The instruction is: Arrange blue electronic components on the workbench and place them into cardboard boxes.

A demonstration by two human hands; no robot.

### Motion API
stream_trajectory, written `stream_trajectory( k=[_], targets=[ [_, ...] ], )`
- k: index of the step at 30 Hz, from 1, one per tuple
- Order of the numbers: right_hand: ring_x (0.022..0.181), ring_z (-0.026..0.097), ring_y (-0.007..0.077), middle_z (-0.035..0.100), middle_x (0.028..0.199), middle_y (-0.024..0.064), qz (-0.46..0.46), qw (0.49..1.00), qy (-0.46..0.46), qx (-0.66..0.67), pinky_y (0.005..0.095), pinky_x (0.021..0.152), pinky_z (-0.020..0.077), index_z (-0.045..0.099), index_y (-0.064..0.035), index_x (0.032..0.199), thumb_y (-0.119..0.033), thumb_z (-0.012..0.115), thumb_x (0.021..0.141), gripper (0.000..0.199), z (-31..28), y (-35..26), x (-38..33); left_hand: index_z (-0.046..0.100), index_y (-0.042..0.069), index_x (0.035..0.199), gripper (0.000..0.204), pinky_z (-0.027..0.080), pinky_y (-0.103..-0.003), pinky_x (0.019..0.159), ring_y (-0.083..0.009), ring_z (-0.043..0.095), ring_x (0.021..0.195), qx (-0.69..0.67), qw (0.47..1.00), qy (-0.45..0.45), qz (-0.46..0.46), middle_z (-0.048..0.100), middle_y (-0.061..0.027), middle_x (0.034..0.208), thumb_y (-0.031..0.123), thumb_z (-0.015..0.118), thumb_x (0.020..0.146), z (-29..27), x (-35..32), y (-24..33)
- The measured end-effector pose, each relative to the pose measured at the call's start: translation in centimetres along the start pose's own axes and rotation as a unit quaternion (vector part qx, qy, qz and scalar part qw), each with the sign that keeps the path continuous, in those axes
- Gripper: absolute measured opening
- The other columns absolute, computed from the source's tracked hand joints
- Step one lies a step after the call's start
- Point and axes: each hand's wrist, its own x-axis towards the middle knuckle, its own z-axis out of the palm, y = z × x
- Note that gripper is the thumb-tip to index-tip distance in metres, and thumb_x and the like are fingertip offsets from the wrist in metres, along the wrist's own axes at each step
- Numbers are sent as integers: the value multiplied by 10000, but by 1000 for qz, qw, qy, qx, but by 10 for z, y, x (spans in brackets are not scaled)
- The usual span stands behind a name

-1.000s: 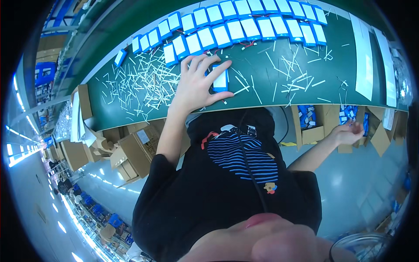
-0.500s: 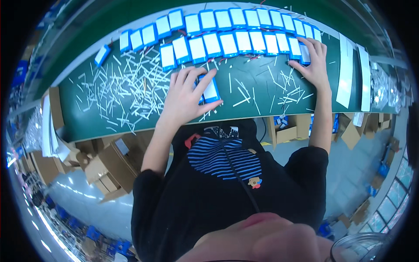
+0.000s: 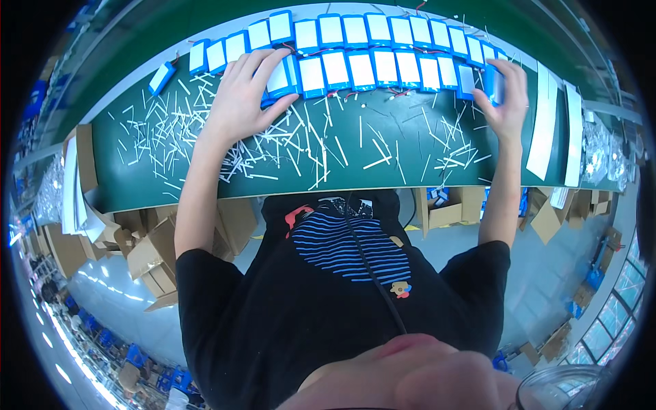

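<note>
Two curved rows of flat blue battery packs with white tops lie along the far side of the green table; thin red and black wires show between them. At the left end of the nearer row, my left hand [image 3: 249, 99] closes on a battery pack [image 3: 280, 78], fingers over its far edge and thumb at its near side. A second pack may lie under those fingers; I cannot tell. My right hand [image 3: 508, 99] pinches a tilted battery pack [image 3: 490, 84] at that row's right end, beside an upright-lying pack [image 3: 466, 82].
Thin white strips [image 3: 181, 126] are scattered across the green table [image 3: 369, 174], thickest at left. A lone battery pack [image 3: 162, 78] lies at far left. Long white sheets [image 3: 541, 130] lie at right. Cardboard boxes [image 3: 154, 263] stand below the table edge.
My left hand has moved from near the table's front edge up and left to the row's left end, the pack there with it. My right hand has shifted slightly right and its pack now tilts.
</note>
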Motion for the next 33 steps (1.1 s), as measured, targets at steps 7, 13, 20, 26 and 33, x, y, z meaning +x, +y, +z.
stream_trajectory(
  k=[7, 13, 20, 26, 33],
  targets=[
    [1193, 580, 287, 631, 1300, 79, -101, 983, -125, -88, 407, 1031, 455, 643, -127, 1327, -470, 834, 786, 668, 44, -36, 22, 601, 136, 1404, 779, 502, -357, 962, -255, 616, 1089, 12, 999, 33, -40, 673, -74, 1264, 425, 893, 743, 7, -3, 11],
    [1202, 579, 281, 638, 1320, 60, -119, 979, -145, -78, 417, 1027, 467, 647, -143, 1343, -503, 839, 772, 701, 30, -25, -5, 617, 156, 1394, 777, 512, -341, 950, -234, 619, 1092, -7, 1000, 3, -15, 680, -56, 1270, 441, 893, 726, 1, -11, 1],
    [1186, 591, 284, 643, 1320, 66, -93, 992, -80, -14, 420, 995, 496, 663, -148, 1328, -464, 895, 706, 735, 24, -5, -16, 632, 183, 1386, 788, 518, -332, 940, -222, 620, 1088, -70, 995, 76, -7, 689, -39, 1249, 447, 907, 696, -7, -18, -3],
    [1159, 600, 281, 653, 1288, 62, -140, 987, -50, 62, 392, 971, 510, 669, -155, 1315, -459, 909, 682, 742, 28, -56, 34, 628, 195, 1387, 755, 524, -326, 933, -220, 619, 1088, -78, 991, 108, 13, 674, -33, 1261, 479, 881, 734, -6, 31, 34],
    [1137, 596, 255, 659, 1284, 34, -157, 983, -90, -23, 368, 947, 528, 667, -198, 1331, -435, 910, 702, 714, 82, -73, 41, 647, 238, 1332, 634, 540, -312, 905, -228, 587, 1121, 20, 999, -3, 28, 636, -24, 1288, 521, 828, 795, 19, 44, 39]
  ],
)
